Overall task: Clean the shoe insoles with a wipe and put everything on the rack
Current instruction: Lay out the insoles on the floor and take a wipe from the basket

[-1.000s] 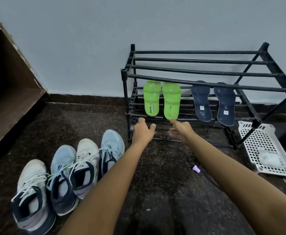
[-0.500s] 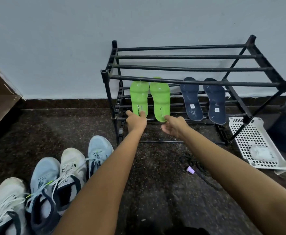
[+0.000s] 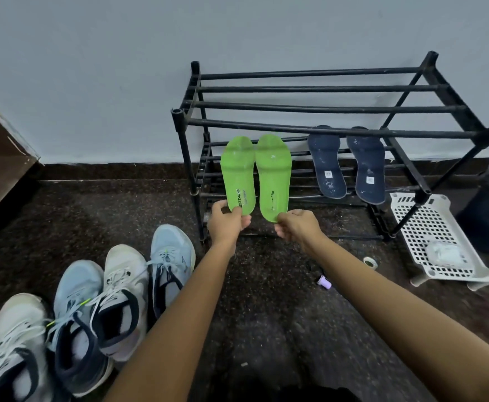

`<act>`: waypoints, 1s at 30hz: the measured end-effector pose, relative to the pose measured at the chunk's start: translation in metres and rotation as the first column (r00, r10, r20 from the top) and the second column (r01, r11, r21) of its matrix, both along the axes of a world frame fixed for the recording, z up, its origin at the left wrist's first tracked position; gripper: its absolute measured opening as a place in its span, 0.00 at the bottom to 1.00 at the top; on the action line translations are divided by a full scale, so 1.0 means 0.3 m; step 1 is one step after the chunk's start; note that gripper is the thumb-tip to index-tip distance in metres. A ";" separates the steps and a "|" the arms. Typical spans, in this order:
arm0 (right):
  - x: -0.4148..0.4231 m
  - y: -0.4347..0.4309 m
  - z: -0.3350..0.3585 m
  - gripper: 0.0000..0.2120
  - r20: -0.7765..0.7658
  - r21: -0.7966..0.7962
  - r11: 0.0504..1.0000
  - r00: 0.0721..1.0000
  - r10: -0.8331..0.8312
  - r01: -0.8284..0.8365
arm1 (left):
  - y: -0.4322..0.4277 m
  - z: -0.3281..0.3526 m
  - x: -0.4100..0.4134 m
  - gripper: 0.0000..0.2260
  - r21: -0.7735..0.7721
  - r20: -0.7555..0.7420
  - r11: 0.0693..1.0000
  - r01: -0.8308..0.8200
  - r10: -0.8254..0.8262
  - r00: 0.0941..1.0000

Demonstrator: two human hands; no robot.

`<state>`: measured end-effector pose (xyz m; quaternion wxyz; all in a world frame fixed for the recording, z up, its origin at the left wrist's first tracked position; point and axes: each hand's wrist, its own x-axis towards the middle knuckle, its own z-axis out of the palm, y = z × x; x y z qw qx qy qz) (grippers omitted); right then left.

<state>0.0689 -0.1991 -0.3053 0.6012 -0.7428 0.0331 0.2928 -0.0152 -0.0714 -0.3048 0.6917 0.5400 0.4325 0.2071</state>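
Hands — left, right — pinch two green insoles; two navy insoles, four shoes.

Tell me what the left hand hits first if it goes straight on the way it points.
The left hand pinches the left green insole. Straight beyond it, it would likely meet the lower bars of the rack, though depth is unclear.

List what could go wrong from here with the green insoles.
Left hand and right hand each pinch only the heel tip of the left green insole and right green insole; either may slip. The rack has spaced bars, so a toe end could snag or drop through.
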 end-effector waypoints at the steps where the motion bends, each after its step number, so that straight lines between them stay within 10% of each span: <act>1: -0.029 -0.025 -0.009 0.04 0.004 0.011 1.000 1.000 0.008 -0.008 | -0.019 -0.014 -0.033 0.15 -0.020 0.008 1.000 -0.003 0.004 1.000; 13: -0.488 -0.333 -0.248 0.04 -0.063 -0.028 0.992 0.991 0.119 -0.120 | -0.301 -0.253 -0.539 0.18 -0.142 0.086 0.989 -0.035 0.047 0.995; 30: -0.553 -0.345 -0.495 0.06 -0.237 -0.278 0.933 0.957 0.164 -0.229 | -0.415 -0.510 -0.682 0.18 -0.164 -0.174 0.975 -0.149 0.120 0.977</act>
